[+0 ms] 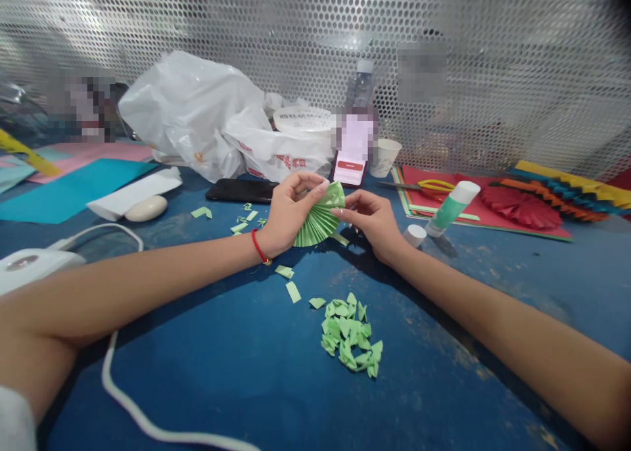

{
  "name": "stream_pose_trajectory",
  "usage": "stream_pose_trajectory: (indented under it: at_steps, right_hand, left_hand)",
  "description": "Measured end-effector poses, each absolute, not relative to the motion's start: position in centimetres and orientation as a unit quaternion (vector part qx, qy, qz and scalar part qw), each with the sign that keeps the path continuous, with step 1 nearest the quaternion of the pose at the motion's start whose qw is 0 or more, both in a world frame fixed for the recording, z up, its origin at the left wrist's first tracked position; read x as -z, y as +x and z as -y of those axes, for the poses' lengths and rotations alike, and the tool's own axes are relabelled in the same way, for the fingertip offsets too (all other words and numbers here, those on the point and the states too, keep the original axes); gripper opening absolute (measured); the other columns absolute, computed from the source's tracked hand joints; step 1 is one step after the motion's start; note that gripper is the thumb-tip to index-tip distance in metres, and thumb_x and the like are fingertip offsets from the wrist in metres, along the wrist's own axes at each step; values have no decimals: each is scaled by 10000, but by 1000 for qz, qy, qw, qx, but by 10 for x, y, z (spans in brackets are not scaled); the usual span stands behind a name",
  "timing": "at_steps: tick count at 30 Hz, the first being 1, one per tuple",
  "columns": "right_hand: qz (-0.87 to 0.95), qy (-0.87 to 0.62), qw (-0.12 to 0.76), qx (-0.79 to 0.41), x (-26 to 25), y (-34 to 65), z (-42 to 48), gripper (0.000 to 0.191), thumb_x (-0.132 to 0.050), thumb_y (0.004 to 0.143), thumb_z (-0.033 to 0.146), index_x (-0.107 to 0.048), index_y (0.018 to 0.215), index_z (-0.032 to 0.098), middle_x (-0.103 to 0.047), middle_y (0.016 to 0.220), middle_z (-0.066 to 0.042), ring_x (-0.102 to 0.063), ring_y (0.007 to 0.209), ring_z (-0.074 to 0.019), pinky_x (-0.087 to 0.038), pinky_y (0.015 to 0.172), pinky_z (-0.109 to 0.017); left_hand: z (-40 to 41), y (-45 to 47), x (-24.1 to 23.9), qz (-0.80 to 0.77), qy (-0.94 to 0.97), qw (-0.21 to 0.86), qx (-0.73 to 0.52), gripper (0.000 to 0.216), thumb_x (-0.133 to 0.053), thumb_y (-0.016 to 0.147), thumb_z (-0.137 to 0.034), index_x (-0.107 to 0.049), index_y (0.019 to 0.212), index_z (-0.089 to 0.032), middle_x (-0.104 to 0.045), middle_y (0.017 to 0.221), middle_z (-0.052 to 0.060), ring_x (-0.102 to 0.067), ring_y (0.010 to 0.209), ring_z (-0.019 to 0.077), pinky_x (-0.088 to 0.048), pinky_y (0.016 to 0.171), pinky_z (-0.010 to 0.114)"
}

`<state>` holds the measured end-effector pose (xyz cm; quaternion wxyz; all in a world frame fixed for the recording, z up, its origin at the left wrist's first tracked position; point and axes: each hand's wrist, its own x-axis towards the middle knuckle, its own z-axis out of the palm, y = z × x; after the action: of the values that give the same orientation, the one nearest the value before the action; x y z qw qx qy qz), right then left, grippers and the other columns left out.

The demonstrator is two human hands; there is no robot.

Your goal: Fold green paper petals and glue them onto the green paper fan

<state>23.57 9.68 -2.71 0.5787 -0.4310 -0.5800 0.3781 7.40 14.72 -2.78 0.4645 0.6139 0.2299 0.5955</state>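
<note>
A green pleated paper fan [321, 215] is held just above the blue table [444, 346], between both hands. My left hand [288, 212], with a red string at its wrist, is closed on the fan's left side, thumb and fingers pinching its upper edge. From the right, my right hand [371, 217] pinches the fan's right edge with its fingertips. A heap of small green paper scraps [351, 336] lies on the table in front of the hands, and loose green scraps [292, 286] are scattered nearer the left wrist.
An open glue stick [451, 208] lies beside its white cap [415, 235] at right, near yellow scissors [434, 187] and a red pleated fan [520, 206] on red paper. Behind are a black phone [240, 190], a paper cup [384, 156], a water bottle [361, 83] and white plastic bags [207, 116]. A white cable [123, 398] crosses at left.
</note>
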Motion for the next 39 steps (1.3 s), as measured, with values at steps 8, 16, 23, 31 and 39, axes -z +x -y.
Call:
stream_pose_trajectory:
  at_steps: [8,16,23,31,39]
  right_hand:
    - [557,-435,575,-412,25,234,-95,263,-850,602,347,-655,681,189,-599,648,38,-408,550,-82,-303,533,-257]
    - [554,-437,575,-415,24,234,-94,317,-876,576,390,-648,657,186,-591,637,35,-419,557,-85,-301,533,-257]
    - [573,-447,558,-400,24,233,-95,365,-874,574,468,-638,634,195,-571,596,40,-393,528,-84,-289,512,-261]
    - [546,-443,565,-433,22,233,-95,340,-903,534,393,-645,601,181,-569,582,46,-402,530,-76,-288,512,-251]
    - [549,-450,556,-432,22,234,-95,358,-887,547,449,-645,610,193,-588,594,36,-420,539,-87,-334,522,-256]
  left_hand:
    - [-146,75,27,-234,602,460,-610,293,-833,752,-436,-707,838,-186,-731,811,17,-669,717,128,-550,708,254]
    - [-147,74,27,-281,605,436,-604,333,-834,728,-485,-736,762,-169,-735,702,25,-660,613,138,-536,597,259]
    - [-150,72,28,-298,622,396,-606,344,-813,751,-496,-714,722,-168,-697,642,21,-623,572,141,-487,557,270]
    - [-150,71,27,-300,639,366,-607,346,-788,772,-513,-710,718,-180,-693,653,13,-598,573,130,-474,561,267]
    - [-151,71,28,-299,638,369,-606,350,-791,766,-520,-705,714,-185,-692,658,15,-605,583,140,-487,576,278]
